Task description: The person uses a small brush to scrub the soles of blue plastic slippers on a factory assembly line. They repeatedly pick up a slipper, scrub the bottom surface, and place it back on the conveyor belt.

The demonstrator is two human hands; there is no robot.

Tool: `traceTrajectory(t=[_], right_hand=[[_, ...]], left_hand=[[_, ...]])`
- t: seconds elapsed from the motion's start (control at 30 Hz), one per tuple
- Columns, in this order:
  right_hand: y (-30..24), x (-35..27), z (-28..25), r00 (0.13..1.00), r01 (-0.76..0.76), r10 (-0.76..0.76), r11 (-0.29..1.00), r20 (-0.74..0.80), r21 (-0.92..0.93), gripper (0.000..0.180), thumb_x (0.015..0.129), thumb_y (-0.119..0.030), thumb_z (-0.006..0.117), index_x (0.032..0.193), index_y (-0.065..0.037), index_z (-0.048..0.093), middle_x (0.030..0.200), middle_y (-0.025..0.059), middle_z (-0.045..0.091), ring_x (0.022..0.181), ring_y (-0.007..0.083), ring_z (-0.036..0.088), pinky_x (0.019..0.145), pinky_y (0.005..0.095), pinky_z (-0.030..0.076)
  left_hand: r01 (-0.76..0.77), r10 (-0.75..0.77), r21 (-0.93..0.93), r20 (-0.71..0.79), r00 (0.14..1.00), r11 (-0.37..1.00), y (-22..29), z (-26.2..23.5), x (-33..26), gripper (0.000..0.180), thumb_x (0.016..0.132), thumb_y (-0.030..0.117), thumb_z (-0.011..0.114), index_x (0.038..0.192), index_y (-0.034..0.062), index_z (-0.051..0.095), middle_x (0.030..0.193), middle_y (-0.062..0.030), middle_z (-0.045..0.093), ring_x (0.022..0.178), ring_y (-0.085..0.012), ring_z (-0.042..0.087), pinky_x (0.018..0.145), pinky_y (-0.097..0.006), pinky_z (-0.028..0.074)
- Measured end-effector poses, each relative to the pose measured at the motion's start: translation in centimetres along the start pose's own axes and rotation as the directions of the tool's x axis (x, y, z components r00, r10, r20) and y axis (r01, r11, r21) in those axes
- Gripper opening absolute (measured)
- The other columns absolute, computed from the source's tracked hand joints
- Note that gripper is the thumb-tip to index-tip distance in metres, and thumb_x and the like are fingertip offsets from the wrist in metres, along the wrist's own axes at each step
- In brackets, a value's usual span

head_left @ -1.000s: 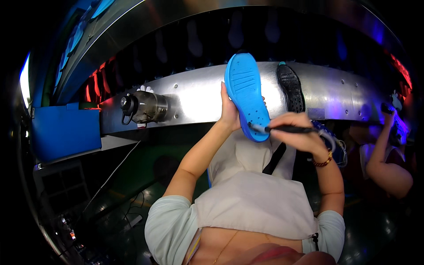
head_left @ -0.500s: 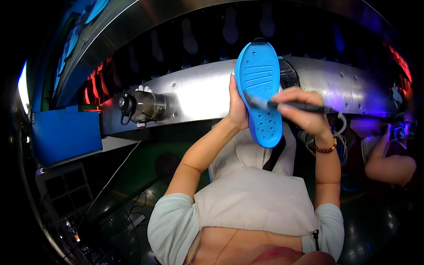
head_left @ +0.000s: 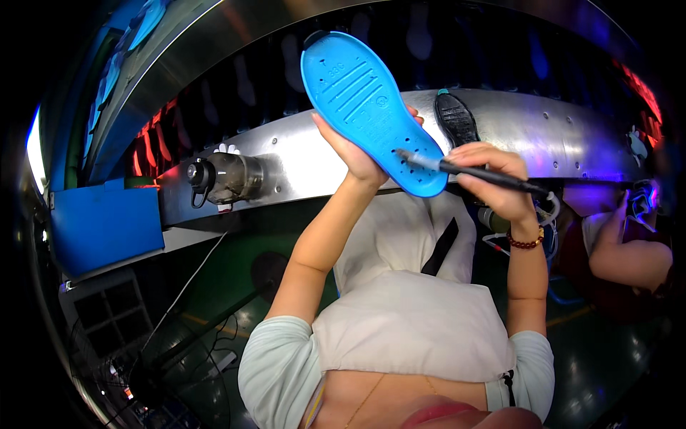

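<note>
My left hand (head_left: 355, 152) is closed round the edge of a blue shoe sole (head_left: 357, 89), holding it tilted with its toe end toward the upper left. The face turned to me has ridges across the middle and small holes toward both ends; a black piece caps the toe. In my right hand (head_left: 504, 168) is a brush with a black handle (head_left: 493, 176) and pale bristles (head_left: 423, 161). The bristle tip meets the holed heel area of the sole. A pale hose (head_left: 554, 207) runs by the handle's rear end.
A dark sole (head_left: 456, 118) lies on the metal ledge (head_left: 514, 139) beyond my right hand. Further left stands a dark bottle (head_left: 239, 176). Behind the ledge, soles (head_left: 419, 34) line a dark conveyor. A blue box (head_left: 107, 227) is at left; another person's arm (head_left: 632, 261) shows at right.
The blue sole has moved up and left and turned, its toe now pointing upper left. The brush has gone from the sole's middle to its heel area. More of the dark sole shows.
</note>
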State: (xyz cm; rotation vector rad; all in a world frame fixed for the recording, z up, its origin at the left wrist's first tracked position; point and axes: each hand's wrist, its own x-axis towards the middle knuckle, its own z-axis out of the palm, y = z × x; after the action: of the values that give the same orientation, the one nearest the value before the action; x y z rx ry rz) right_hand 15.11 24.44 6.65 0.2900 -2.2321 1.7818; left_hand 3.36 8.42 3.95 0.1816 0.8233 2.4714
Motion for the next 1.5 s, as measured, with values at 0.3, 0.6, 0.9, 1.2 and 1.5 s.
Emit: traceTrajectory(t=[0.3,0.6,0.9,1.2,1.5], right_hand=[[-0.4,-0.3,0.4,0.995,-0.097,0.097,0.995,-0.01,0.03,0.021,0.064,0.004,0.066,0.084,-0.001,0.065,0.086,0.0128,0.064,0.086,0.023,0.059,0.08,0.0311,0.047],[1.3,-0.9,3.1,0.939,-0.207,0.341,0.64,-0.032,0.74,0.018,0.079,0.0,0.056,0.096,0.006,0.055,0.097,0.0184,0.059,0.089,0.0213,0.059,0.079,0.0299,0.049],[-2.4,0.5,1.5,0.905,-0.411,0.386,0.901,0.179,0.138,0.023,0.07,0.004,0.063,0.092,0.0,0.062,0.092,0.0113,0.064,0.061,0.0065,0.057,0.051,0.0189,0.047],[-2.5,1.5,-1.0,0.872,0.002,0.028,0.998,0.489,-0.06,0.021,0.071,0.001,0.063,0.092,-0.001,0.062,0.096,0.013,0.063,0.083,0.0238,0.063,0.072,0.0292,0.05],[-3.0,1.9,-2.7,0.851,-0.08,0.113,0.993,0.513,-0.086,0.02,0.07,0.002,0.064,0.089,0.001,0.063,0.092,0.0147,0.064,0.088,0.0251,0.062,0.078,0.0309,0.048]], left_hand=[[0.008,-0.009,0.028,0.009,1.0,1.0,1.0,-0.5,0.2,0.101,0.067,0.08,0.0,0.106,-0.0001,0.048,0.081,-0.0203,0.059,0.073,-0.0295,0.06,0.067,-0.039,0.05],[0.138,-0.12,-0.058,0.238,0.964,0.989,0.0,0.4,-2.7,0.087,0.078,0.069,0.022,0.136,0.0052,0.015,0.132,-0.0181,0.031,0.116,-0.0337,0.04,0.091,-0.046,0.039],[0.465,-0.466,0.048,0.162,0.87,0.884,1.4,-2.6,-2.1,0.048,0.087,0.027,0.042,0.124,-0.0036,0.036,0.108,-0.0182,0.054,0.093,-0.0216,0.059,0.08,-0.032,0.05],[0.716,-0.8,0.393,0.097,0.592,0.577,3.5,-1.4,-1.9,0.053,0.082,0.03,0.047,0.123,-0.0039,0.04,0.109,-0.0173,0.054,0.092,-0.0191,0.056,0.079,-0.029,0.045],[0.66,-0.782,0.547,-0.016,0.623,0.515,5.4,-1.8,-2.2,0.06,0.081,0.039,0.047,0.122,-0.004,0.042,0.11,-0.0198,0.054,0.094,-0.0228,0.056,0.082,-0.031,0.045]])
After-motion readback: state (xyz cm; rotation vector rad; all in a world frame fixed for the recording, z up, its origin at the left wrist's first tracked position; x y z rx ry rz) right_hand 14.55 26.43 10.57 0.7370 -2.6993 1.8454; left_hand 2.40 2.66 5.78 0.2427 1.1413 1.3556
